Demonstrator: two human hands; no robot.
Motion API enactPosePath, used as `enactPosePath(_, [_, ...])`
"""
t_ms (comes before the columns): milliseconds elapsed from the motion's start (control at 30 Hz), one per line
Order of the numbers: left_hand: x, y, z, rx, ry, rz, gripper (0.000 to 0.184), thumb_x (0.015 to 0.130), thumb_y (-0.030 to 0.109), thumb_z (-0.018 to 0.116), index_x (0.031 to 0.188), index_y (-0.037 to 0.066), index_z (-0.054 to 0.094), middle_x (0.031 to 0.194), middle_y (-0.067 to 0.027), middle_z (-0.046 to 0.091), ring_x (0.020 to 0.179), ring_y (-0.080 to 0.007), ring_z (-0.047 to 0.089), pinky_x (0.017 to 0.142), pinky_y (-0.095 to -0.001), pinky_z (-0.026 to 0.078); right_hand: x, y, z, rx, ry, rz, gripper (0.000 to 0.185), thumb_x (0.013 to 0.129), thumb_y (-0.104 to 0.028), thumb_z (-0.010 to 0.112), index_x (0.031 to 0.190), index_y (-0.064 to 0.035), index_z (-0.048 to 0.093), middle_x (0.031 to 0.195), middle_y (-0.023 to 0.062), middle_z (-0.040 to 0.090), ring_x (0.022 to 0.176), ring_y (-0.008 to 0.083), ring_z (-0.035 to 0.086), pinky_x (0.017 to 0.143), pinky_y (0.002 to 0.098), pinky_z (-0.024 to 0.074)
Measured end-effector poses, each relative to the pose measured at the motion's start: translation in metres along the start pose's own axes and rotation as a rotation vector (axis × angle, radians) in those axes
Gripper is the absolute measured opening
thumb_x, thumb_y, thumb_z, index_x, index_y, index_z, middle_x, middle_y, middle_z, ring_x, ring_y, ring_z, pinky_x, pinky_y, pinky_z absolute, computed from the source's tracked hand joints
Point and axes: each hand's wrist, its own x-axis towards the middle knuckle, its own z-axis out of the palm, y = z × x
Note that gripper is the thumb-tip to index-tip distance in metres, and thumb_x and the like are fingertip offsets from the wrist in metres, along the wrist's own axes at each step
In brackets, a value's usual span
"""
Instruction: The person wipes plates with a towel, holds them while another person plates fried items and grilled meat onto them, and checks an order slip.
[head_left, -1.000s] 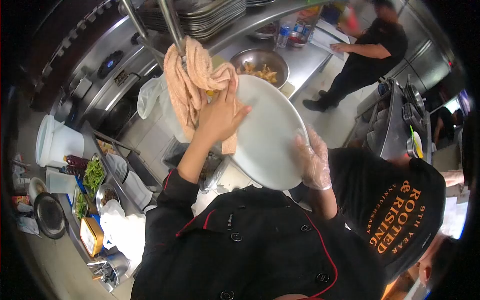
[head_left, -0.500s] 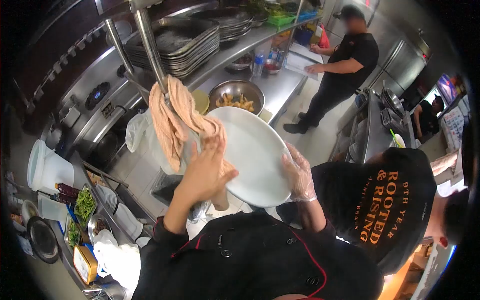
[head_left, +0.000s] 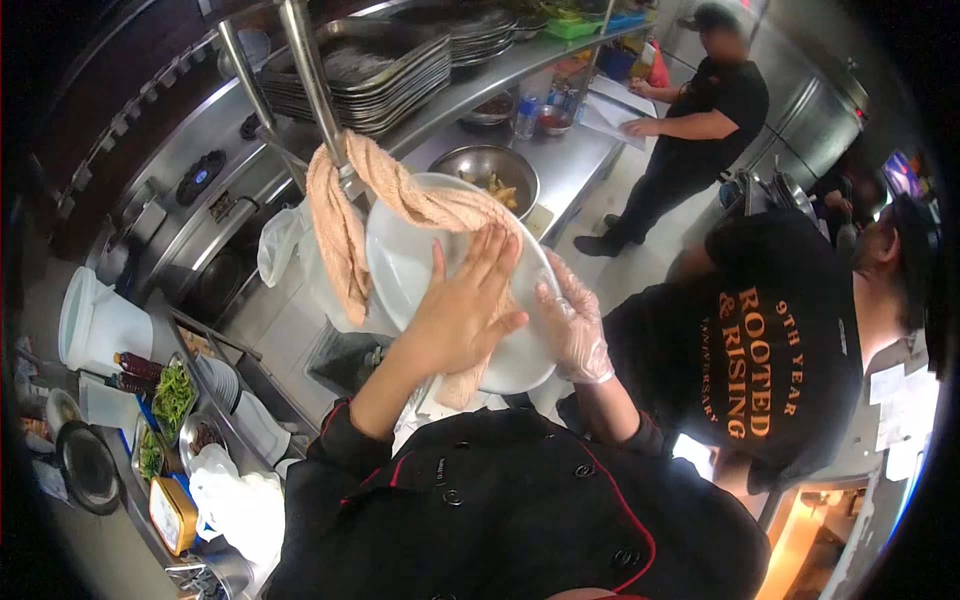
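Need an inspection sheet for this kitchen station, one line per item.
Surface: steel counter, metal bowl with food pieces on it
Job's things: white plate, held up; peach towel around a shelf post, draped across plate
Clutter: stacked trays on shelf; white plastic bag beside containers
Hands: left bare, spread on towel; right in clear glove, gripping plate rim
Cables: nothing seen
Surroundings: co-worker close at right; another beyond, at papers

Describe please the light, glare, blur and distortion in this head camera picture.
Head view, all remarks: the wide lens bows the shelf and leaves black corners; glare whitens part of the steel counter; the crumpled white material at lower left is nearly washed out; the plate shows pale, soft highlights; the left hand on the towel looks slightly soft.
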Motion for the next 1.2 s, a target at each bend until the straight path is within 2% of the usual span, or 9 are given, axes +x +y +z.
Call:
enactPosePath(233, [0.014, -0.043, -0.001, 0.152, 0.029, -0.236, 0.072, 0.090, 0.049, 0.032, 0.139, -0.002, 0.017, 0.143, -0.0235, 0.020, 0.134, -0.0338, 0.018, 0.105, -0.0581, 0.002, 0.004, -0.020, -0.006, 0.078, 0.011, -0.031, 0.045, 0.088, -0.023, 0.057, 0.126, -0.0012, 0.045, 0.109, 0.0064, 0.055, 0.095, 0.0124, 0.051, 0.082, 0.0265, 0.0430])
enactPosePath(267, [0.013, -0.050, 0.005, 0.160, 0.084, -0.241, 0.079, 0.088, 0.055, 0.035, 0.135, -0.007, 0.024, 0.140, -0.0234, 0.026, 0.132, -0.0328, 0.025, 0.105, -0.0578, 0.008, 0.002, -0.025, -0.007, 0.111, 0.029, 0.002, 0.048, 0.087, -0.026, 0.058, 0.126, -0.0011, 0.045, 0.109, 0.0065, 0.055, 0.097, 0.0131, 0.051, 0.083, 0.0271, 0.0427])
enactPosePath(467, [-0.006, -0.035, 0.001, 0.183, -0.010, -0.259, 0.086, 0.085, 0.058, 0.037, 0.132, -0.013, 0.024, 0.138, -0.0271, 0.029, 0.131, -0.0354, 0.024, 0.107, -0.0536, 0.009, 0.002, -0.012, -0.017, 0.141, 0.103, 0.004, 0.047, 0.085, -0.024, 0.059, 0.123, 0.0009, 0.048, 0.113, 0.0085, 0.055, 0.102, 0.0174, 0.051, 0.088, 0.0292, 0.0399])
enactPosePath(667, [-0.017, 0.009, -0.003, 0.127, -0.128, -0.152, 0.085, 0.084, 0.061, 0.038, 0.125, -0.014, 0.037, 0.126, -0.0294, 0.042, 0.126, -0.0382, 0.032, 0.106, -0.0541, 0.010, 0.004, -0.003, -0.018, 0.076, 0.161, -0.088, 0.047, 0.086, -0.025, 0.057, 0.124, 0.0001, 0.047, 0.114, 0.0087, 0.054, 0.103, 0.0170, 0.051, 0.088, 0.0288, 0.0397])
enactPosePath(867, [-0.023, 0.016, -0.008, -0.110, 0.066, -0.127, 0.062, 0.083, 0.053, 0.048, 0.104, -0.005, 0.057, 0.114, -0.0211, 0.054, 0.119, -0.0336, 0.042, 0.103, -0.0556, 0.017, 0.010, 0.011, -0.024, 0.175, 0.193, -0.046, 0.054, 0.089, -0.029, 0.055, 0.129, 0.0026, 0.040, 0.117, 0.0096, 0.052, 0.105, 0.0158, 0.047, 0.090, 0.0280, 0.0376])
enactPosePath(967, [-0.032, 0.010, -0.043, -0.230, -0.087, -0.241, 0.045, 0.080, 0.046, 0.057, 0.091, 0.003, 0.060, 0.104, -0.0153, 0.060, 0.100, -0.0299, 0.055, 0.099, -0.0508, 0.029, 0.010, 0.011, -0.030, 0.019, 0.178, -0.104, 0.055, 0.088, -0.030, 0.056, 0.129, 0.0026, 0.041, 0.116, 0.0099, 0.053, 0.103, 0.0156, 0.049, 0.089, 0.0275, 0.0385])
enactPosePath(1067, [-0.052, -0.005, -0.053, -0.318, -0.195, -0.551, 0.035, 0.079, 0.039, 0.062, 0.086, 0.004, 0.060, 0.092, -0.0131, 0.062, 0.079, -0.0276, 0.060, 0.084, -0.0406, 0.043, 0.006, 0.018, -0.046, 0.039, 0.133, -0.028, 0.054, 0.087, -0.031, 0.057, 0.126, 0.0027, 0.044, 0.111, 0.0089, 0.055, 0.098, 0.0149, 0.050, 0.086, 0.0267, 0.0397])
enactPosePath(1167, [-0.075, -0.024, -0.045, -0.493, -0.339, -0.656, 0.033, 0.082, 0.036, 0.060, 0.090, 0.003, 0.059, 0.082, -0.0125, 0.063, 0.072, -0.0238, 0.062, 0.067, -0.0312, 0.047, -0.001, 0.017, -0.071, -0.047, 0.057, 0.129, 0.051, 0.087, -0.031, 0.057, 0.124, 0.0024, 0.046, 0.106, 0.0068, 0.056, 0.095, 0.0139, 0.050, 0.083, 0.0260, 0.0401])
enactPosePath(1200, [-0.079, -0.026, -0.032, -0.612, -0.233, -0.657, 0.035, 0.084, 0.036, 0.058, 0.095, 0.003, 0.058, 0.084, -0.0122, 0.063, 0.075, -0.0223, 0.062, 0.066, -0.0307, 0.047, -0.001, 0.010, -0.078, -0.102, 0.016, 0.132, 0.047, 0.087, -0.027, 0.056, 0.123, 0.0019, 0.047, 0.103, 0.0046, 0.055, 0.093, 0.0128, 0.050, 0.082, 0.0255, 0.0402])
